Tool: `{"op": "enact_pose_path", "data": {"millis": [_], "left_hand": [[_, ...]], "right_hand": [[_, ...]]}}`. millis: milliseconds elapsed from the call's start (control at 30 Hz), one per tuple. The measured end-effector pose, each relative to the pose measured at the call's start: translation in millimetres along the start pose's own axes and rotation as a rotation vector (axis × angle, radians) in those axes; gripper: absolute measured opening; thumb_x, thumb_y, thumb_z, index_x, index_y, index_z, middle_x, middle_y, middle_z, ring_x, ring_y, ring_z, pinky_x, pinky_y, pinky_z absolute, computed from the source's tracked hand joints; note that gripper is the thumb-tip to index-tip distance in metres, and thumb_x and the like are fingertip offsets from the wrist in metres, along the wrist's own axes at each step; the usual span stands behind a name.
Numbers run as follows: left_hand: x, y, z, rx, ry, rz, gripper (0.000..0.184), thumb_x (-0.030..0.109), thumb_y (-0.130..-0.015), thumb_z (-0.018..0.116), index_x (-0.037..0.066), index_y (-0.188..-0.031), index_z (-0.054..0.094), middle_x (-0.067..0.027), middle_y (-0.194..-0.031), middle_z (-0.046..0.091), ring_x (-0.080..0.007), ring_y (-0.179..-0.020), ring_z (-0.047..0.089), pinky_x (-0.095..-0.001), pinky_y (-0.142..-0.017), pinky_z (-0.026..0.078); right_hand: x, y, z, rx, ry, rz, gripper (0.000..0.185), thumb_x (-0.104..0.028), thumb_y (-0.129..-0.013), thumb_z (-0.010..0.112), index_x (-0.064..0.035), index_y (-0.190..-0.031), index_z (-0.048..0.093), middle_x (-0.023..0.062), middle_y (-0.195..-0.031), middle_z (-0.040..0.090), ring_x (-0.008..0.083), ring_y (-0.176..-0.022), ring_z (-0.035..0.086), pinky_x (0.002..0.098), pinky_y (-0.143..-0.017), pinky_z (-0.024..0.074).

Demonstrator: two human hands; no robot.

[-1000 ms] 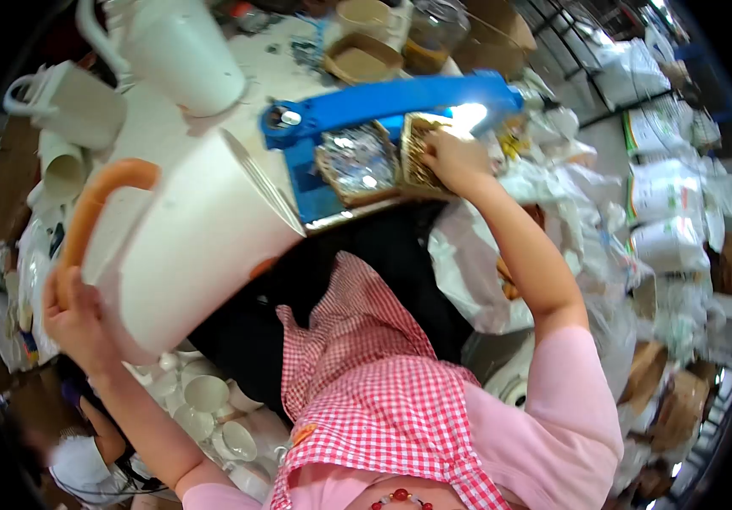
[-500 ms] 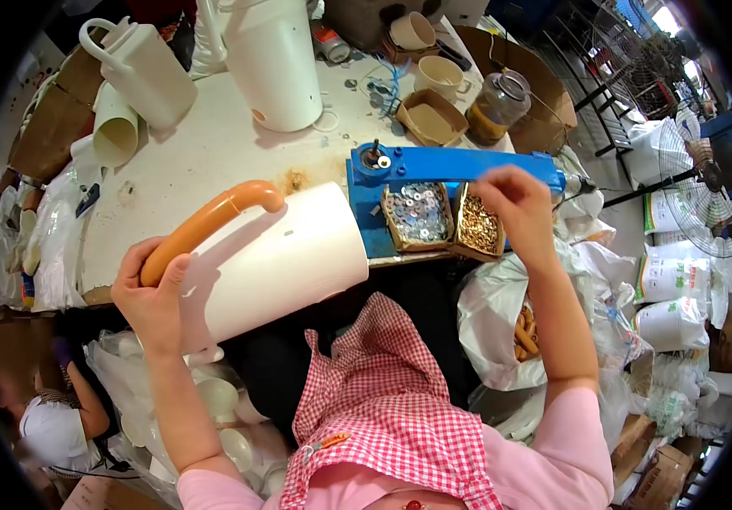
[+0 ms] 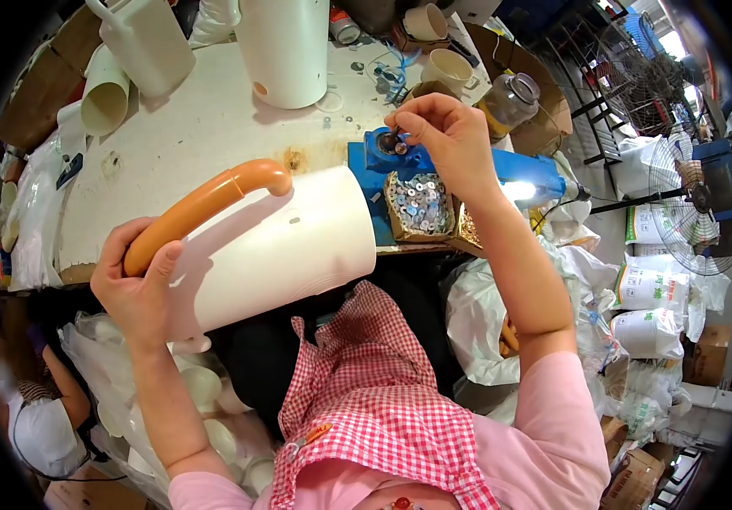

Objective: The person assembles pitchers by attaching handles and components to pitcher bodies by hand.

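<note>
My left hand [image 3: 138, 285] is wrapped round the lower end of a curved orange handle [image 3: 209, 206]. The handle lies along a white plastic cylinder [image 3: 310, 242], tilted over the table's front edge. My right hand [image 3: 451, 140] is at the head of a blue bench tool [image 3: 514, 167], thumb and fingertips pinched at its dark upright tip [image 3: 390, 138]. Whatever the fingers hold is too small to make out. Below that hand, a cardboard box of metal washers [image 3: 421, 204] sits against the tool. Beside it, a box of small brass-coloured fasteners [image 3: 469, 229] is partly covered by my forearm.
White jug bodies [image 3: 282, 55] and a pale tube [image 3: 105, 93] stand or lie on the table [image 3: 179, 127]. A cup [image 3: 446, 72] and a glass jar [image 3: 510, 102] are at the back right. Plastic bags flank my lap, one with orange handles [image 3: 508, 338]. Another person [image 3: 47, 425] sits at left.
My right hand has moved left from above the fastener box to the blue tool's head. The left hand keeps hold of the handle; the view has shifted slightly.
</note>
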State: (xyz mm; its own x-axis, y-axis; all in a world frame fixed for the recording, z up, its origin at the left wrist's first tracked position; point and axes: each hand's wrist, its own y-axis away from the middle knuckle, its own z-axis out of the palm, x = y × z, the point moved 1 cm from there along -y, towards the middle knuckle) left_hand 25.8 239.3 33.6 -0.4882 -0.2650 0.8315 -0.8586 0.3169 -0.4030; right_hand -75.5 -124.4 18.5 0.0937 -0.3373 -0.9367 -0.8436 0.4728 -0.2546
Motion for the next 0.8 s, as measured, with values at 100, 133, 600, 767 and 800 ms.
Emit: {"op": "enact_pose_path", "data": {"millis": [100,133,600,767,800], "left_hand": [[-2.0,0.4,-1.4,0.005,0.002,-0.014,0.032,0.011,-0.079,0.086,-0.002,-0.102,0.067,-0.0018,-0.092,0.066,-0.0095,-0.082,0.059,-0.0218,-0.076,0.048],[-2.8,0.7,-1.4,-0.006,0.003,-0.024,0.032,0.011,-0.079,0.086,-0.002,-0.102,0.067,-0.0018,-0.092,0.066,-0.0095,-0.082,0.059,-0.0218,-0.076,0.048],[-3.7,-1.2,3.2,-0.027,-0.065,0.016,0.032,0.012,-0.08,0.085,-0.001,-0.103,0.068,-0.0022,-0.094,0.068,-0.0094,-0.085,0.061,-0.0211,-0.079,0.048],[-8.6,1.2,-1.2,0.008,-0.084,0.007,0.032,0.013,-0.081,0.085,-0.001,-0.103,0.068,-0.0024,-0.095,0.069,-0.0095,-0.085,0.061,-0.0208,-0.08,0.048],[-11.9,0.0,-3.1,0.011,-0.063,-0.019,0.032,0.014,-0.081,0.085,-0.001,-0.104,0.068,-0.0024,-0.095,0.069,-0.0097,-0.086,0.061,-0.0209,-0.08,0.048]], "right_hand": [[-0.9,-5.9,-2.5,-0.031,0.049,-0.007,0.015,-0.01,-0.089,0.073,0.0038,-0.096,0.072,0.0055,-0.083,0.074,0.0074,-0.073,0.063,0.0225,-0.068,0.0506],[0.3,-5.7,-3.8,-0.041,0.052,-0.011,0.016,-0.01,-0.088,0.074,0.0038,-0.096,0.072,0.0055,-0.082,0.073,0.0076,-0.072,0.062,0.0226,-0.068,0.0505],[-4.0,24.5,1.6,0.073,0.2,-0.142,0.016,-0.012,-0.084,0.076,0.0012,-0.091,0.072,0.007,-0.084,0.073,0.0131,-0.075,0.069,0.0273,-0.073,0.0548],[42.0,86.1,-19.5,-0.071,0.546,0.104,0.012,-0.008,-0.087,0.073,-0.0036,-0.098,0.073,0.0079,-0.085,0.072,0.0116,-0.071,0.066,0.0254,-0.069,0.0518],[56.1,88.4,-20.0,-0.126,0.626,0.197,0.013,-0.014,-0.085,0.073,-0.0039,-0.093,0.073,0.0092,-0.087,0.071,0.0169,-0.073,0.066,0.0298,-0.071,0.0521]]}}
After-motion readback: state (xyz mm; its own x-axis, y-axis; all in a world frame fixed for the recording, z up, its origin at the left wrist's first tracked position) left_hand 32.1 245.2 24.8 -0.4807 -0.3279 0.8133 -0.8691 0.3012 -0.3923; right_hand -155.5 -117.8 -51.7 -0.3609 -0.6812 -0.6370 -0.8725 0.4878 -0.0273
